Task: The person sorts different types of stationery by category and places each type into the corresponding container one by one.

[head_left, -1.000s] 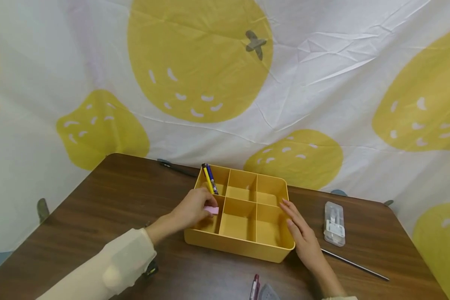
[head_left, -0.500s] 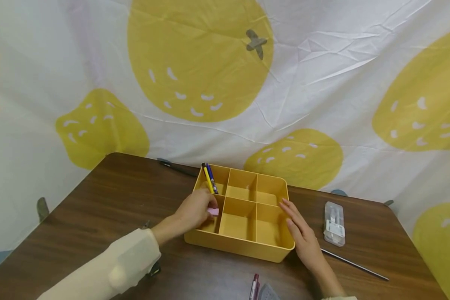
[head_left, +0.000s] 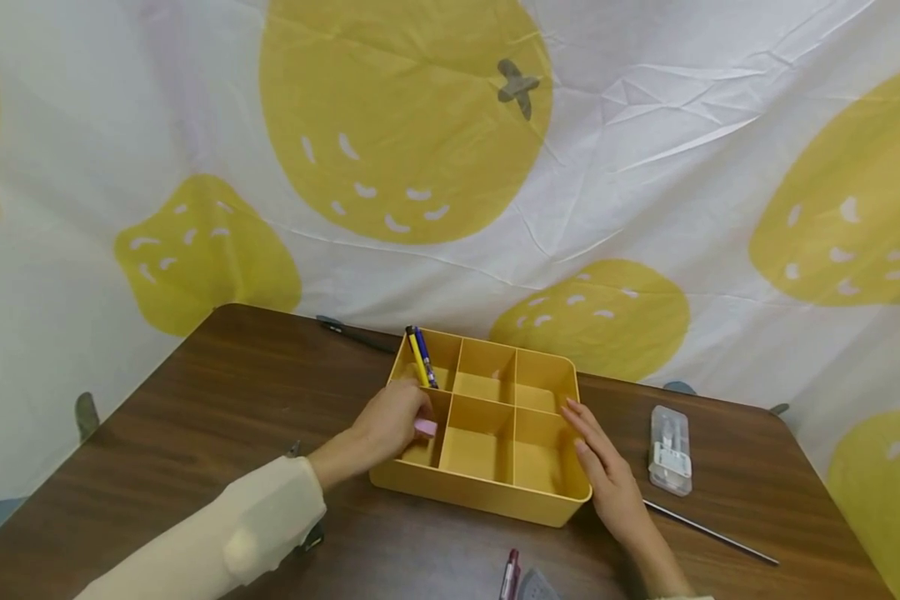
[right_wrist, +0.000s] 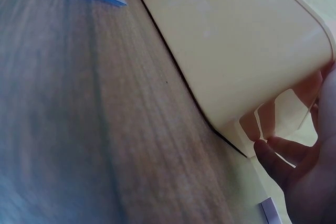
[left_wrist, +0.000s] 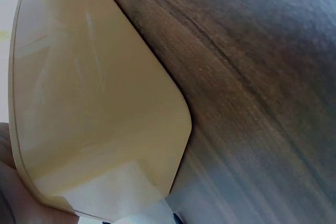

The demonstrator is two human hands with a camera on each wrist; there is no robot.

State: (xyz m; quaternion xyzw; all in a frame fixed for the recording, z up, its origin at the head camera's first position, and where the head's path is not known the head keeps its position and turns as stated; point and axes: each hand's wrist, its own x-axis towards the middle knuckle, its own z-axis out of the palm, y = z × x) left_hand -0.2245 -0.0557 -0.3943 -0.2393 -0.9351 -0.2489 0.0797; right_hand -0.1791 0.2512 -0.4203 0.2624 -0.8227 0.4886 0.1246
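Observation:
A yellow organizer box [head_left: 480, 497] with several compartments sits on the table. My left hand [head_left: 386, 421] reaches into its front left compartment and pinches a small pink block [head_left: 425, 427], whose kind I cannot make out. In the left wrist view, only part of the left hand [left_wrist: 23, 200] shows at the box rim. My right hand [head_left: 611, 479] rests against the box's right side with fingers fairly straight. Seen from the right wrist, fingertips touch the outer wall. A yellow pen [head_left: 417, 358] and a blue pen [head_left: 426, 360] lean in the back left compartment.
Right of the box lie a clear plastic case [head_left: 671, 450] and a thin metal rod [head_left: 712, 532]. A dark red pen [head_left: 510, 573] and a grey item [head_left: 537, 587] are at the front edge. Behind the box, a dark item [head_left: 356, 335] lies near the patterned cloth [head_left: 450, 283].
My left hand has sunk slightly lower into the front left compartment, and the pink block has dropped a little with it. The right hand keeps its place on the box.

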